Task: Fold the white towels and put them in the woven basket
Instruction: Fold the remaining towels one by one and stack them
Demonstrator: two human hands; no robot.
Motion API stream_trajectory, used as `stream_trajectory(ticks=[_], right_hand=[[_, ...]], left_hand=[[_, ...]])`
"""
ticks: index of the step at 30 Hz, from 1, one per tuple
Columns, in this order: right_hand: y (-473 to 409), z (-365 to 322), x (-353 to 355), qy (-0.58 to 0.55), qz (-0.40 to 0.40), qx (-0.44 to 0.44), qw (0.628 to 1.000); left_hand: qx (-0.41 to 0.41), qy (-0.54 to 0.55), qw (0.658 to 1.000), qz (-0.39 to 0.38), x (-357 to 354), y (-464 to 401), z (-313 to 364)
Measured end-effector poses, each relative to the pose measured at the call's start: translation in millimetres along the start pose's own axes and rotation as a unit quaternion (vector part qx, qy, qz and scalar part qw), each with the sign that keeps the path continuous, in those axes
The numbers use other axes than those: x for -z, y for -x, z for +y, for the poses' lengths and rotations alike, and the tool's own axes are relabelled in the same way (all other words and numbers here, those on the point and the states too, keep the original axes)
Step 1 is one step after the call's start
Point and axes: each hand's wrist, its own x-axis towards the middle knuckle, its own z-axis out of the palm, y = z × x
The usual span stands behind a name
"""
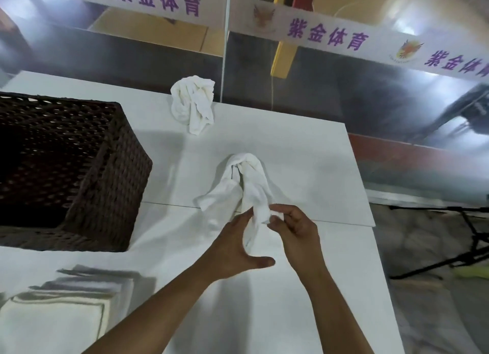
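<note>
- Two hands are meeting over the near middle of the white table (304, 152), both working on one crumpled white towel (246, 184).
- The right hand (293, 226) is pinching the near end of that towel between curled fingers and thumb.
- The left hand (235, 250) is lying with straight fingers against the same end from the left, its thumb spread wide toward the right; whether the fingertips are actually gripping the cloth is hard to tell, since the fabric is hiding them.
- The towel is trailing away from the hands across the table, twisted and bunched into a rounded lump at its far end.
- A second crumpled towel (193, 102) is sitting well apart at the table's far edge.
- The dark woven basket (105, 173) is standing on the left of the table, its inside in shadow.
- A stack of folded towels (66, 306) is lying at the near left corner, in front of the basket.
</note>
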Motion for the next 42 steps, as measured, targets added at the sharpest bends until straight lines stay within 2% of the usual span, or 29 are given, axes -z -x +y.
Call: stream_trajectory(ticks=[2,4,5,7,12,14,18,20,23,26,29,32,35,42], right_hand=[[14,-14,0,0.008,-0.031,0.002,0.999],[28,-25,0,0.037,-0.035,0.022,0.998],[33,-29,1,0.039,-0.014,0.036,0.998],[39,-34,9,0.052,0.049,0.064,0.995],[53,-56,32,0.12,0.144,0.154,0.97],[59,-63,40,0.139,0.153,0.193,0.959],[76,-80,64,0.113,0.16,0.192,0.962],[89,-90,84,0.089,0.176,0.197,0.96],[111,-104,115,0.082,0.195,0.231,0.95],[132,-121,144,0.058,0.222,0.253,0.94],[153,-143,165,0.031,0.23,0.28,0.931],[168,-168,180,0.002,0.247,0.296,0.923],[168,-194,196,-0.053,0.255,0.304,0.916],[142,-251,214,-0.105,0.231,0.33,0.909]], left_hand=[[0.004,0.022,0.999,0.029,-11,13,11],[-0.003,0.006,0.991,0.133,-13,20,14],[-0.01,-0.012,0.984,0.179,-10,24,12],[-0.027,-0.055,0.976,0.21,-3,32,12],[-0.032,-0.114,0.97,0.21,19,62,33],[-0.022,-0.127,0.973,0.189,24,73,54],[0.013,-0.201,0.972,0.122,26,107,87],[0.019,-0.214,0.965,0.148,27,126,97],[0.025,-0.173,0.96,0.217,35,149,111],[0.008,-0.018,0.958,0.285,41,171,137],[-0.026,0.139,0.921,0.363,44,183,169],[-0.08,0.209,0.89,0.397,49,185,210],[-0.134,0.262,0.873,0.39,58,181,252],[-0.193,0.242,0.859,0.407,96,148,320]])
